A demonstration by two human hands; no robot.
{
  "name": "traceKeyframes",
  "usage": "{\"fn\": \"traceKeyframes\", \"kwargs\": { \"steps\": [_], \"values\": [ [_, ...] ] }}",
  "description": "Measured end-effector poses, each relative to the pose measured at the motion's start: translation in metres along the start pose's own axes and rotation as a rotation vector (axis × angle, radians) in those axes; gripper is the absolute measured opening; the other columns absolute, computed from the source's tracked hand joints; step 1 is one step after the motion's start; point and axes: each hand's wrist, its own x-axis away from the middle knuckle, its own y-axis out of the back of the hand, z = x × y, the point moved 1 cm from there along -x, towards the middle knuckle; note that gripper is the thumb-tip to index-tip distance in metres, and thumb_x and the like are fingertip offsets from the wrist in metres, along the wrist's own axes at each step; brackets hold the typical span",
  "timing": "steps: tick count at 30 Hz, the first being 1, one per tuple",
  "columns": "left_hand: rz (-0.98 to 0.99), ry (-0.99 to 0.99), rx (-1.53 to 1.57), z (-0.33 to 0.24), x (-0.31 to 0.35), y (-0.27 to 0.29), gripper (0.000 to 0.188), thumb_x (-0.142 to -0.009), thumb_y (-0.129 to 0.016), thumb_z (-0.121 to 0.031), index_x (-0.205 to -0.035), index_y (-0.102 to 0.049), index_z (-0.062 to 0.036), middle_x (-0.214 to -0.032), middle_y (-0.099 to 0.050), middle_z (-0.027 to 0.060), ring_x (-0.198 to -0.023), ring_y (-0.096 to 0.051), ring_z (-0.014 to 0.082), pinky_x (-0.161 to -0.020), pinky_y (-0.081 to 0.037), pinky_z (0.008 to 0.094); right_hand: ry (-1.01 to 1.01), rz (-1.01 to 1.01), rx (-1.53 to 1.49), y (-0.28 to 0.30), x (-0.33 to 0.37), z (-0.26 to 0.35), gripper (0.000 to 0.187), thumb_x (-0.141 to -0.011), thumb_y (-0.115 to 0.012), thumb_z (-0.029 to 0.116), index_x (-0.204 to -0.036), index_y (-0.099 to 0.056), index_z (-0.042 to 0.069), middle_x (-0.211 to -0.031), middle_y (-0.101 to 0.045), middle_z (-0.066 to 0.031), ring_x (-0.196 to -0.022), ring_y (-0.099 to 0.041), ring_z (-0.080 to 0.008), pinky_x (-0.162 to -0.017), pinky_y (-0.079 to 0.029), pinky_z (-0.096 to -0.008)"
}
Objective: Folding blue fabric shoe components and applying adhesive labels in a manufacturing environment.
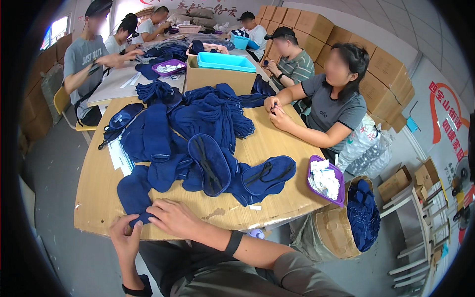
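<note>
Near the front left edge of the table, both my hands work on a dark blue cloth piece that looks like a sock (134,190). My left hand (123,236) pinches its near end between thumb and fingers. My right hand (174,217) closes on the same end from the other side, its fingertips on the cloth. The sock's far part lies flat on the table against a heap of similar dark blue socks (156,131). Right of the heap lie two padded, eye-mask-shaped pieces with black straps, one eye mask (207,161) leaning on the heap and another eye mask (269,174) beside it.
A purple basket (340,199) of white tags sits at the table's right edge. Below it stands a carton (337,233) of dark blue cloth. A cardboard box (217,81) bearing a light blue tray (226,62) stands behind the heap. Several co-workers sit around; the nearest person's hands (277,111) hold something small and dark.
</note>
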Motion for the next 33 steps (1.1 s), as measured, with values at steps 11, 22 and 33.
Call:
{"fn": "traceKeyframes", "kwargs": {
  "steps": [11,22,33],
  "values": [
    [-0.089,0.204,-0.084,-0.004,-0.007,-0.008,0.016,-0.076,-0.079,-0.009,-0.085,-0.070,0.0011,-0.064,-0.053,0.0052,-0.052,-0.041,0.0111,-0.049,-0.032,0.0285,-0.190,0.151,0.147,-0.009,-0.021,0.001,0.015,-0.084,-0.059,0.009,-0.094,-0.059,-0.003,-0.091,-0.061,-0.0182,-0.087,-0.064,-0.0361,-0.073,-0.052,-0.0456],
    [-0.189,-0.123,-0.352,-0.010,-0.021,-0.004,0.015,-0.069,-0.080,-0.006,-0.080,-0.071,-0.0032,-0.079,-0.066,0.0074,-0.082,-0.059,0.0253,-0.068,-0.044,0.0364,-0.365,0.097,0.073,-0.013,-0.041,0.003,0.018,-0.083,-0.061,0.016,-0.077,-0.064,-0.001,-0.080,-0.066,-0.0191,-0.080,-0.066,-0.0368,-0.069,-0.053,-0.0479],
    [-0.046,-0.453,-0.357,-0.008,-0.009,0.004,0.035,-0.056,-0.075,0.002,-0.090,-0.073,-0.0060,-0.093,-0.071,0.0071,-0.088,-0.058,0.0314,-0.080,-0.045,0.0424,-0.524,0.113,0.002,-0.017,-0.039,-0.006,0.012,-0.076,-0.066,0.016,-0.086,-0.066,0.009,-0.090,-0.063,-0.0128,-0.090,-0.063,-0.0334,-0.075,-0.051,-0.0442]
  ]
}}
